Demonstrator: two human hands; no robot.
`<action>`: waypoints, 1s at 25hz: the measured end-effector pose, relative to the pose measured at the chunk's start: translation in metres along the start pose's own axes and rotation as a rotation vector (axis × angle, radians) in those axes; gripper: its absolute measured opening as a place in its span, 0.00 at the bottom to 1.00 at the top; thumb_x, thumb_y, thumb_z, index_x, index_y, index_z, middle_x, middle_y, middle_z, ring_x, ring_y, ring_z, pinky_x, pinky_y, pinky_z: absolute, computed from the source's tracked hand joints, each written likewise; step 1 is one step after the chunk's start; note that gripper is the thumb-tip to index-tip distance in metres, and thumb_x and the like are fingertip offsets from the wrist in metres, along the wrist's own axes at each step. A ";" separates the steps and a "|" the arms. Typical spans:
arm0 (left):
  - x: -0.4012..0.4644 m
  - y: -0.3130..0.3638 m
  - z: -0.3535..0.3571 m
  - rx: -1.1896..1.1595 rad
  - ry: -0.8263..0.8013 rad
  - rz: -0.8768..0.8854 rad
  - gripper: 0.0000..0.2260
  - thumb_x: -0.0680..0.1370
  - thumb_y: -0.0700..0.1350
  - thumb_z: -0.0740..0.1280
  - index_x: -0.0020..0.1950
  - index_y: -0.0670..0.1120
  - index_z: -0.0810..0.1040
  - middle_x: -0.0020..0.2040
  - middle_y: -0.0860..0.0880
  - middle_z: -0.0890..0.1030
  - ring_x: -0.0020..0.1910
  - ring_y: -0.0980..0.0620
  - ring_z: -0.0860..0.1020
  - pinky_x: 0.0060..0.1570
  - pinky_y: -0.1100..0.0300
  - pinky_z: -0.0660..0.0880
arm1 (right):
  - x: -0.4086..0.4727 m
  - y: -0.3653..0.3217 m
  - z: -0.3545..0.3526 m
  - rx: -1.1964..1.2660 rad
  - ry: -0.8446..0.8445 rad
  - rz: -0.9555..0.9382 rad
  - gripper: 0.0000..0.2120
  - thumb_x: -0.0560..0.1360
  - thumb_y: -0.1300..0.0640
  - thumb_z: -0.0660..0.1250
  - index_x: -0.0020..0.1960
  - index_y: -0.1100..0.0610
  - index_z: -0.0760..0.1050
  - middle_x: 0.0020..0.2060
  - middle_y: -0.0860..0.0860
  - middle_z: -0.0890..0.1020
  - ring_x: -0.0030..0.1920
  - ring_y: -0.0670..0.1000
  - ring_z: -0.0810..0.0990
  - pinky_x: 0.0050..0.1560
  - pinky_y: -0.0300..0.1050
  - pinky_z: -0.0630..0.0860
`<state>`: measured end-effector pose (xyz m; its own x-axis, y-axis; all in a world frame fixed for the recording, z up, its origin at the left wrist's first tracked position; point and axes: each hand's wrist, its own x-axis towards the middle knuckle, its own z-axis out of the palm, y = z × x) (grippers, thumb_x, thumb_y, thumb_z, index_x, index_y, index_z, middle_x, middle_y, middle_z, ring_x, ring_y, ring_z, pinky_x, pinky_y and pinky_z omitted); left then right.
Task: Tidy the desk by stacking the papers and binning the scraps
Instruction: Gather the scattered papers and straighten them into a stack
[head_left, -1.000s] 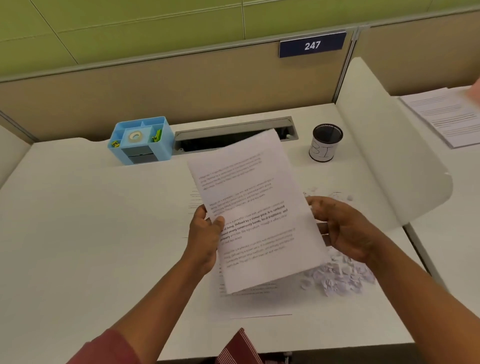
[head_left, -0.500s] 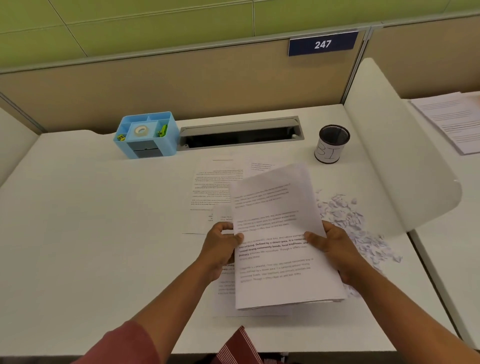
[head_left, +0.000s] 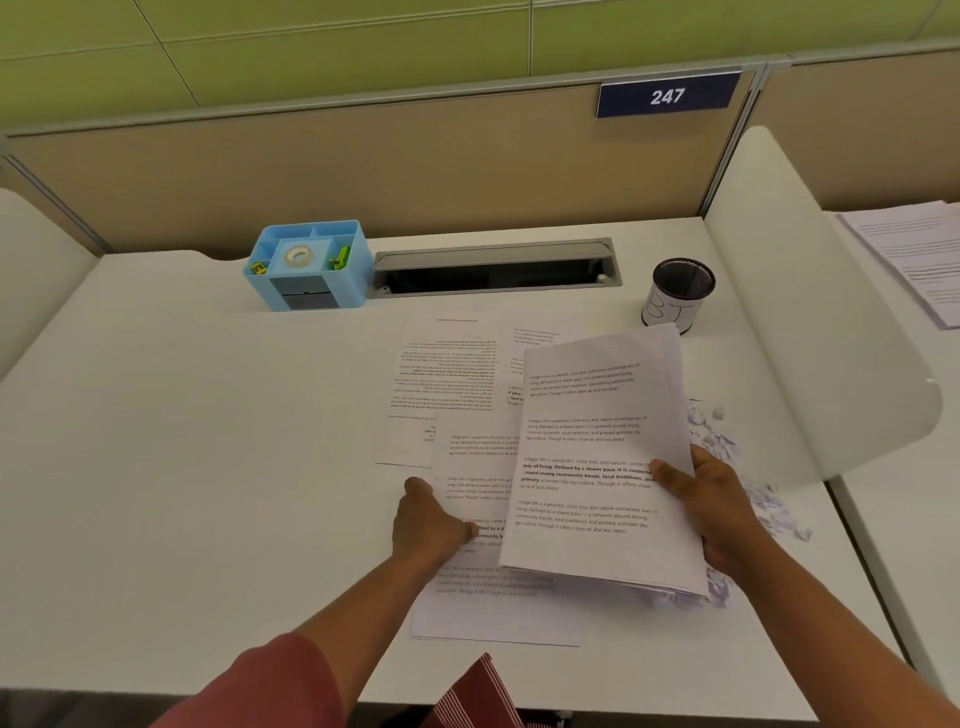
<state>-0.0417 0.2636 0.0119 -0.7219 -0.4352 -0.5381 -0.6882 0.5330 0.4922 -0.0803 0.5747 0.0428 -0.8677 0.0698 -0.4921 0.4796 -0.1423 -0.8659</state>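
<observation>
Head view: right hand (head_left: 714, 512) holds the gathered stack (head_left: 602, 467) in a thumb-over grip, just right of the loose sheets (head_left: 467, 457) on the desk (head_left: 182, 467). Left hand (head_left: 431, 525) rests on those sheets, fingers hidden, grip undetermined. Scraps (head_left: 769, 499) lie right of the stack. Step: collecting papers. Next: lift another sheet onto the stack.

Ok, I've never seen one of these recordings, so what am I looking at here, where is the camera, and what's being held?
There is no machine: a person's two bare hands, filmed by a camera worn on their head, looking down at a white desk. The right hand grips a stack of printed papers. The left hand rests on a loose sheet lying flat. Torn paper scraps lie to the right. At the back stand a blue organiser and a black mesh cup.
</observation>
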 end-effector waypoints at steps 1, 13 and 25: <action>0.000 -0.001 -0.001 0.027 0.004 -0.011 0.35 0.63 0.49 0.84 0.59 0.46 0.65 0.60 0.46 0.73 0.54 0.47 0.74 0.48 0.55 0.76 | 0.001 0.000 0.001 0.003 -0.005 -0.001 0.13 0.79 0.65 0.68 0.61 0.54 0.79 0.49 0.57 0.87 0.44 0.61 0.87 0.39 0.53 0.84; 0.007 -0.011 -0.005 0.050 0.024 -0.010 0.36 0.61 0.48 0.84 0.58 0.46 0.64 0.57 0.46 0.74 0.56 0.43 0.76 0.54 0.45 0.79 | 0.014 0.003 0.024 0.017 -0.043 0.026 0.11 0.79 0.65 0.67 0.58 0.53 0.79 0.49 0.57 0.87 0.46 0.61 0.87 0.43 0.56 0.84; 0.010 -0.015 -0.017 -0.042 -0.025 0.011 0.31 0.66 0.41 0.82 0.58 0.45 0.65 0.50 0.50 0.73 0.47 0.51 0.76 0.38 0.59 0.74 | 0.017 0.001 0.019 -0.006 -0.046 0.019 0.12 0.79 0.65 0.67 0.60 0.53 0.79 0.49 0.55 0.87 0.46 0.61 0.87 0.43 0.55 0.84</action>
<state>-0.0403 0.2387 0.0108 -0.7279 -0.4106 -0.5491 -0.6829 0.5064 0.5265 -0.0965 0.5571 0.0350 -0.8635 0.0221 -0.5038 0.4965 -0.1370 -0.8571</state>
